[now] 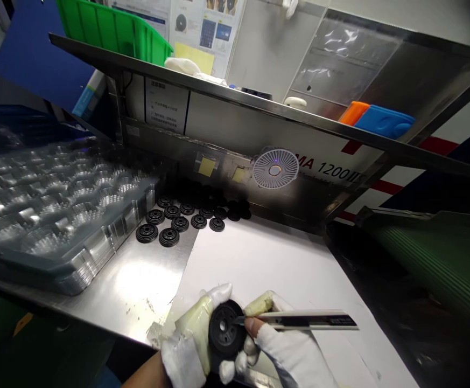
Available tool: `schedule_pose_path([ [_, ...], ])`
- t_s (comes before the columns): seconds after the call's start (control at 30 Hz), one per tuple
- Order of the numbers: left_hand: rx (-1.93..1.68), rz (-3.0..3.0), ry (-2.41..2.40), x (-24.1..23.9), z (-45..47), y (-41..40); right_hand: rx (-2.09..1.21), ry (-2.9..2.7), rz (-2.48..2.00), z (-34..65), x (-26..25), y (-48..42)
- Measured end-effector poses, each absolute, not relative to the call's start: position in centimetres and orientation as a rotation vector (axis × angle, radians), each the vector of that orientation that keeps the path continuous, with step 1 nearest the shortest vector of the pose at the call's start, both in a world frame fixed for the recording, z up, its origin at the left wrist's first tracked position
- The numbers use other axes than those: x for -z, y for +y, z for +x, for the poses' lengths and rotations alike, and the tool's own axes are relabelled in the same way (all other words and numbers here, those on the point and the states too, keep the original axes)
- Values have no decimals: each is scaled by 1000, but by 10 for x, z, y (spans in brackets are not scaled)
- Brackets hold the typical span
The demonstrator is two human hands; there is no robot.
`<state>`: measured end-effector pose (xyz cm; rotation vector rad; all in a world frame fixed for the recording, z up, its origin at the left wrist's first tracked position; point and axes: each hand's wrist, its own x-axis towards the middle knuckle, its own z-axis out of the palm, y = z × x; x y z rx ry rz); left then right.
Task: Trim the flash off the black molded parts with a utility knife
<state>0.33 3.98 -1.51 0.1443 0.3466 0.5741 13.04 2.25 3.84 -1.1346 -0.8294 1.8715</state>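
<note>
My left hand point(194, 331), in a white glove with yellowed tape on it, grips a black round wheel-like part point(223, 337) with a hole in its middle, its face tilted toward me. Pinched in my right hand point(287, 345), also in a white glove with a bare thumb tip, is a utility knife point(311, 320) with a pale and black handle. The knife's tip touches or nearly touches the face of the wheel near its hub. Both hands are close together above the front of the white sheet point(267, 258).
Several similar black wheels point(180, 223) lie in rows at the back of the metal table. Stacked clear plastic trays point(65, 210) stand at left. A small fan point(275, 168) sits under the shelf point(226, 97), which bears a green bin point(113, 32) and an orange-blue object point(380, 119).
</note>
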Motion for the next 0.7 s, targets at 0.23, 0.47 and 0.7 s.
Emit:
schedule_pose_path([
  [0.23, -601, 157, 327, 21, 4, 36, -1960, -843, -1176, 134, -38, 23],
  [0.47, -633, 111, 351, 10, -1, 41, -1807, -960, -1059, 139, -37, 27],
  [0.7, -1074, 387, 693, -20, -16, 29, -1365, -880, -1041, 152, -17, 32],
])
